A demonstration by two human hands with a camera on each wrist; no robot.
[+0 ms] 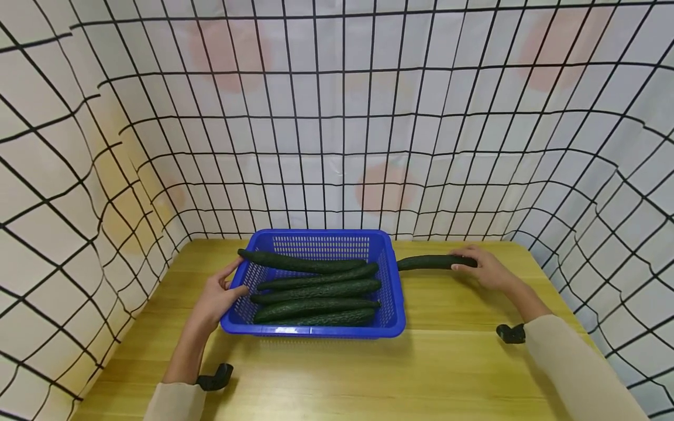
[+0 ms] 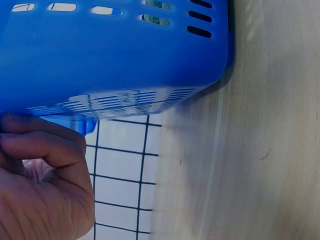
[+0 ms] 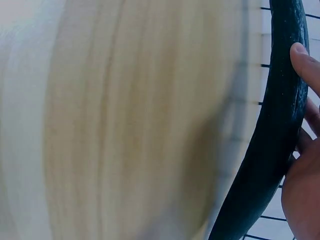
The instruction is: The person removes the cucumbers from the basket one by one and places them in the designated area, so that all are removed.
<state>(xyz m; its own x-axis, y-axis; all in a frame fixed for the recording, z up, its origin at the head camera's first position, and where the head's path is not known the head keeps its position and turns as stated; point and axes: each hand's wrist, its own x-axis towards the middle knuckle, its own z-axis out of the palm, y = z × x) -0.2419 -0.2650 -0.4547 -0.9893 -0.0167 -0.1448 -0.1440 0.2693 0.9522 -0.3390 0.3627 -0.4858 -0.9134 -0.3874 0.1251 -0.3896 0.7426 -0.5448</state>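
Note:
A blue plastic basket (image 1: 313, 331) with slotted walls stands on the table and holds several dark green cucumbers (image 1: 321, 290) lying side by side. The rearmost cucumber (image 1: 300, 262) has its left end resting up on the rim. My left hand (image 1: 217, 297) grips the basket's left rim; in the left wrist view its fingers (image 2: 47, 147) are curled at the rim. To the right of the basket, my right hand (image 1: 487, 268) holds a single cucumber (image 1: 429, 262) by its right end. Its left end reaches the basket's right rim; whether they touch I cannot tell. The right thumb (image 3: 302, 60) lies along the cucumber's side.
The yellowish wooden table (image 1: 337, 380) runs in front of and to both sides of the basket. White cloth behind a black wire grid (image 1: 342, 134) encloses the back and both sides. Dark wrist mounts (image 1: 215, 377) sit at both sleeves.

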